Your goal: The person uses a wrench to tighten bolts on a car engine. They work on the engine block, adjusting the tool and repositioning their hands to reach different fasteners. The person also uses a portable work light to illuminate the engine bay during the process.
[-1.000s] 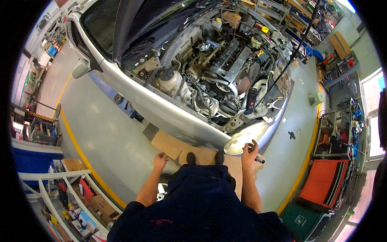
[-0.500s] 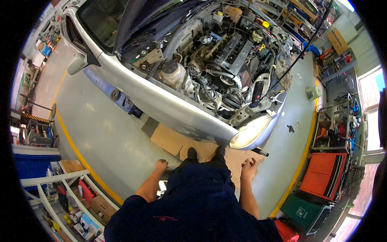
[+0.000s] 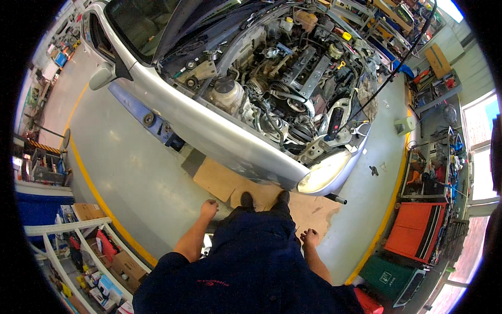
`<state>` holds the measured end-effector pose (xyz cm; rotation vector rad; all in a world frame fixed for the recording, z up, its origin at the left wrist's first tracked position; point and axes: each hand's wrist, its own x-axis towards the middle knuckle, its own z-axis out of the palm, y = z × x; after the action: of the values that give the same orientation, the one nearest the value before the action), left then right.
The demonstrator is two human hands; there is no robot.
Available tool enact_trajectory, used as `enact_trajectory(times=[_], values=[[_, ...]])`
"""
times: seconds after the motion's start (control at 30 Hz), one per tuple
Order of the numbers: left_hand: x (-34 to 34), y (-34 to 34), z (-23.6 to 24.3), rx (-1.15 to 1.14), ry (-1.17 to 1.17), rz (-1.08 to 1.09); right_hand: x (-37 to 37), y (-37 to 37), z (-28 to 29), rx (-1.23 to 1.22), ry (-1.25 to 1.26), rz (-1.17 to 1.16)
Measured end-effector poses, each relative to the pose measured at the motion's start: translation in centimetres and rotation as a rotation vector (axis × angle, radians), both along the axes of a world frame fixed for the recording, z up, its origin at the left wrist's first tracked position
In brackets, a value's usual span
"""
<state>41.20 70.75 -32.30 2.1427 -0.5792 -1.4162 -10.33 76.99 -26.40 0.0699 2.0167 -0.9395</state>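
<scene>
My left hand (image 3: 209, 208) hangs low on the left of my body, fingers curled in, with nothing seen in it. On the other side, over the cardboard, my right hand (image 3: 310, 238) hangs with loosely bent fingers, some gaps between them, and nothing held. Neither hand touches the silver car (image 3: 219, 131) in front of me. Its hood is up, showing the engine (image 3: 303, 73). A black hand-held device with a small red display (image 3: 334, 123) rests near the headlight (image 3: 323, 174), with silver pliers-like tool (image 3: 360, 129) beside it.
Flattened cardboard (image 3: 222, 180) lies under my shoes. A blue panel (image 3: 137, 112) sits on the floor beside the car. Shelving (image 3: 78, 227) with boxes stands at lower left. At right are a red tool cabinet (image 3: 413, 230), a green case (image 3: 387, 275) and a thin prop rod (image 3: 400, 63).
My right hand has dropped lower and closer to my body, its fingers more bent. My left hand has barely moved. The view has shifted slightly; the car stands as before.
</scene>
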Motion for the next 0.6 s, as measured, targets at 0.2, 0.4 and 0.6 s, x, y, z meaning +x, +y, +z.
enact_trajectory(times=[0.2,0.4,0.6], values=[[-0.7,-1.1,-0.1,0.003,-0.059,-0.064,-0.3,-3.5,0.5,-0.117,0.019,0.061],[0.5,-0.1,-2.5,0.046,-0.137,-0.104,0.0,-4.8,1.3,-0.141,0.030,0.065],[1.9,1.0,-6.1,0.069,-0.230,-0.152,-0.2,-2.1,-0.6,-0.122,-0.033,0.043]])
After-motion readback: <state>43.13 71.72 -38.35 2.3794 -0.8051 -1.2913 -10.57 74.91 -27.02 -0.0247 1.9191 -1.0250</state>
